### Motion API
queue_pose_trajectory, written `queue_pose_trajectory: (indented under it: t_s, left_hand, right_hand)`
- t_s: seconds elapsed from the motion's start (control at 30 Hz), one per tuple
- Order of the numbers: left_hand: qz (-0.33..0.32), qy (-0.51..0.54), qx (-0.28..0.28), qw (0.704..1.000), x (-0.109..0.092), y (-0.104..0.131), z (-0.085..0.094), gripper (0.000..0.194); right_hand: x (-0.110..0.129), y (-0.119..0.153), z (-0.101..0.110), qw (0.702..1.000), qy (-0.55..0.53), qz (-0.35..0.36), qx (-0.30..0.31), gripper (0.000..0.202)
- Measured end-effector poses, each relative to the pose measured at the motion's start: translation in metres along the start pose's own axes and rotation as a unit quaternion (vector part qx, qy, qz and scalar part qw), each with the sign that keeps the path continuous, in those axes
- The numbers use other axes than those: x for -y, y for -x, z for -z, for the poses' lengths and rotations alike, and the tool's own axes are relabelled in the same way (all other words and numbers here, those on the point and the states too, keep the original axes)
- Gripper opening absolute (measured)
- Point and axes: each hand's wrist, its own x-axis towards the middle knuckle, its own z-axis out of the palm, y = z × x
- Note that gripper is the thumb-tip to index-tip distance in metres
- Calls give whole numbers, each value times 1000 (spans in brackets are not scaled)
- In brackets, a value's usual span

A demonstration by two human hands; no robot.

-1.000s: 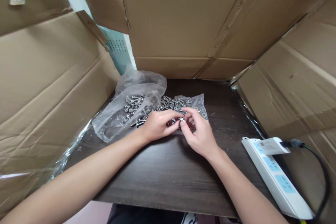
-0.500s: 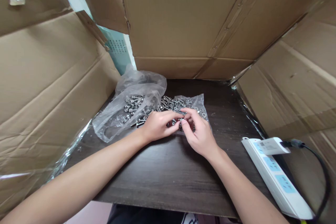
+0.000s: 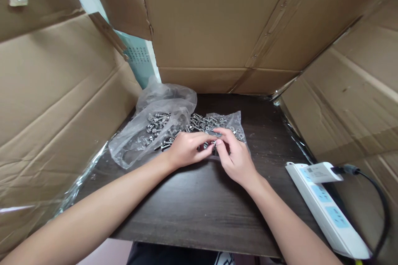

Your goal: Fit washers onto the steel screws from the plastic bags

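My left hand (image 3: 189, 148) and my right hand (image 3: 234, 153) meet over the near edge of a pile of metal hardware. Between their fingertips is a small shiny metal piece (image 3: 214, 143), perhaps a bolt, mostly hidden by the fingers. Both hands are closed in a pinch, thumbs and forefingers nearly touching. Behind them lie many loose bolts (image 3: 199, 121), with washers (image 3: 240, 136) to the right on a clear plastic bag (image 3: 235, 118). More bolts (image 3: 157, 124) sit in a crumpled plastic bag (image 3: 124, 149) to the left.
A white power strip (image 3: 329, 207) lies at the right with a plugged-in adapter (image 3: 321, 172) and a black cable (image 3: 384, 203). Cardboard walls (image 3: 217, 20) enclose the dark tabletop (image 3: 192, 203) at the back and both sides.
My right thumb and fingers have shifted slightly around the small metal piece. Otherwise my hands stay in almost the same place, and the piles look the same.
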Motion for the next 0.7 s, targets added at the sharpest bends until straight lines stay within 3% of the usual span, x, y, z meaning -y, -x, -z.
queue_pose_trajectory:
  t_s: [0.7]
  left_hand:
    - [8,0,-5,1000,3,2,-2,19]
  right_hand:
    - [0,1,-1,1000,-12,18,-11,31]
